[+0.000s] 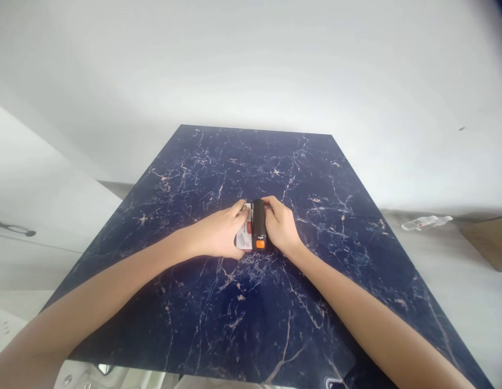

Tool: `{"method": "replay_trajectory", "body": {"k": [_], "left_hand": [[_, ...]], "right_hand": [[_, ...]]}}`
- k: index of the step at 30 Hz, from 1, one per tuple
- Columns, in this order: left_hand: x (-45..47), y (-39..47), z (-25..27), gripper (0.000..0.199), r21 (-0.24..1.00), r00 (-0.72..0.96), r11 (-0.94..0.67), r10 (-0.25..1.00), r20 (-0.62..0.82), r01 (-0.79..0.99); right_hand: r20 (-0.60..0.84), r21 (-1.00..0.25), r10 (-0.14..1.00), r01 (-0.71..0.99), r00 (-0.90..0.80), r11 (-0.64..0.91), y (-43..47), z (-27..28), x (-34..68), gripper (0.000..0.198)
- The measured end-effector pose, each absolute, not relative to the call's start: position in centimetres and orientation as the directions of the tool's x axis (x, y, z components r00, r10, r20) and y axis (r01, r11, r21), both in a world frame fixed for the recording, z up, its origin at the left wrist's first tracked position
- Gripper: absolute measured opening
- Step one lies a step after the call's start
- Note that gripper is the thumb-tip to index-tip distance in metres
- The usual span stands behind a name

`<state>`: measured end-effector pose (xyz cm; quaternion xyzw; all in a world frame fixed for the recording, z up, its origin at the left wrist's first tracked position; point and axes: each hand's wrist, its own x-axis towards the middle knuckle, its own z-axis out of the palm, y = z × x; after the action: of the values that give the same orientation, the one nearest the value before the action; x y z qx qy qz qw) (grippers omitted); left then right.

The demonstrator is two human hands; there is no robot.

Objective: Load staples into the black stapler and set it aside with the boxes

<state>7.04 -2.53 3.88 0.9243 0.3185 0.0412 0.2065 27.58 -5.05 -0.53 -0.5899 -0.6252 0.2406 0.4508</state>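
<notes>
At the middle of the frame, over the blue marbled table [251, 313], I have the white-and-red box [243, 238] and the black device [259, 220] side by side, so I judge the lining-up done; neither is let go of yet. My left hand [221, 232] grasps the box, fingers spanning its upper and lower ends. My right hand [283, 224] curls against the device's right side, seemingly gripping it (whether both rest on the table I cannot tell). The orange patch [260, 244] sits at the device's lower end.
</notes>
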Motion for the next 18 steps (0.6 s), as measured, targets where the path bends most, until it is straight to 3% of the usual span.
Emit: {"method": "replay_trajectory", "body": {"k": [7, 11, 14, 18], "left_hand": [[7.7, -3.6, 4.3, 0.088, 0.457, 0.735, -0.642, 0.677, -0.038, 0.615], [9.7, -4.3, 3.8, 0.087, 0.480, 0.701, -0.618, 0.713, 0.008, 0.623], [12.4, -3.9, 3.3, 0.076, 0.482, 0.722, -0.646, 0.690, 0.038, 0.592], [17.8, -1.8, 2.8, 0.066, 0.483, 0.765, -0.691, 0.641, 0.068, 0.537]], "right_hand": [[0.291, -0.878, 0.951, 0.424, 0.102, 0.223, -6.4, -0.3, 27.7, 0.039], [0.281, -0.926, 0.958, 0.282, 0.065, 0.252, -7.0, -0.3, 28.3, 0.045], [0.260, -0.953, 0.960, 0.188, 0.099, 0.239, -7.2, -0.5, 30.4, 0.043], [0.246, -0.955, 0.943, 0.224, 0.222, 0.196, -7.3, -1.2, 35.9, 0.046]]}}
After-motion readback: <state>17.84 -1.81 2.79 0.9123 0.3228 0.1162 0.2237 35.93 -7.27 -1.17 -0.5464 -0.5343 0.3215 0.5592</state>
